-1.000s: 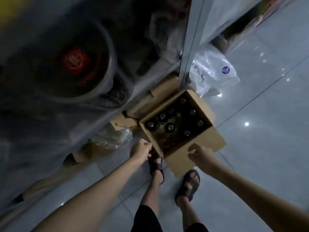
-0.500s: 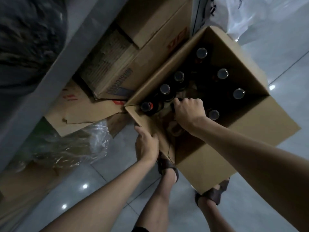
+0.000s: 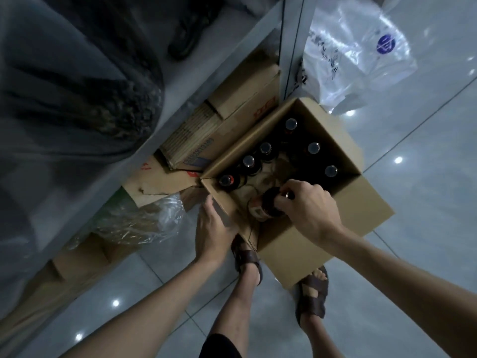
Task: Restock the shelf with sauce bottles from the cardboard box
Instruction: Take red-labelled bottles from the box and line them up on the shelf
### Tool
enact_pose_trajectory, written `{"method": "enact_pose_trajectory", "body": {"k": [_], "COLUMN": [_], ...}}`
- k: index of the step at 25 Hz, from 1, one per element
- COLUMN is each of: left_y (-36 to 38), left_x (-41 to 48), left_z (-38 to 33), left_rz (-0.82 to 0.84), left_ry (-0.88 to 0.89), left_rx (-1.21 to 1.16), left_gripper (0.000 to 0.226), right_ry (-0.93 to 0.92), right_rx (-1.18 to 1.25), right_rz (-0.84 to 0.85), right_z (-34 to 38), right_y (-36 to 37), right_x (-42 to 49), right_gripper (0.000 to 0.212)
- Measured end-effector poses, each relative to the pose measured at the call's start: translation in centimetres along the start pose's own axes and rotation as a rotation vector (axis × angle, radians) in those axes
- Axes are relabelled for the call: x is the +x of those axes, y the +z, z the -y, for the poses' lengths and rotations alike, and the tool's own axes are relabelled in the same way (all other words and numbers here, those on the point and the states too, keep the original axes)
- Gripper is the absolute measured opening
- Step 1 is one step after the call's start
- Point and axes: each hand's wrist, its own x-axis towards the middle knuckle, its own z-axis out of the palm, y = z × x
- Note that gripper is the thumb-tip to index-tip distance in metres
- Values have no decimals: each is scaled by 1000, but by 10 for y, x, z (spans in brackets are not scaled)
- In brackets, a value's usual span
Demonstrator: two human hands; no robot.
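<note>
- My right grip (image 3: 307, 208) is curled tight round the neck of one bottle (image 3: 267, 206), fingers wrapped just under the cap. The neck is the narrow part a hand can close on from above.
- The bottle hangs tilted under that grip, over the near corner of the box (image 3: 322, 244). I judge it is lifted off the bottom but not yet clear of the rim.
- My left grip (image 3: 211, 228) holds nothing. Its fingers lie fairly straight against the box's outer wall, left of the right grip, likely so that the box does not slide or rise with the bottle.
- Six other bottles (image 3: 264, 148) stand upright beyond the right grip, caps up, so each can be taken by the neck.
- The shelf (image 3: 196, 81) edge runs up and left of both grips, just beside the box, which makes the carry short.
</note>
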Motion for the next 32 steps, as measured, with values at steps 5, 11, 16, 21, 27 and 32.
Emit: {"method": "enact_pose_trajectory", "body": {"k": [5,11,16,21,27,32], "left_y": [-53,-182,-308,-422,-535,-605], "left_x": [-70,-188,-318,-447,-562,-608], "left_z": [-64,-174,-239,-274,-260,-238], "left_rz": [128,-17,-174,-302,-614,-793], "left_ry": [289,379,536,664,733,729], "left_rx": [56,-234,-230,-354,-393,-412], "left_gripper": [98,61,62,66,63,59], "right_ry": [-91,-341,-580,-829,-1028,-1079], "right_rx": [78,15,-14,-97,183,231], "right_rz": [9,-30,-25,-156,-73,120], "right_z": [53,158,263,357,438,498], "right_y": [-102,-268,-396,-476,-484,-438], "right_x": [-87,-211,-345,-474,-571,-605], "right_gripper": [26,31,34,43,44,53]}}
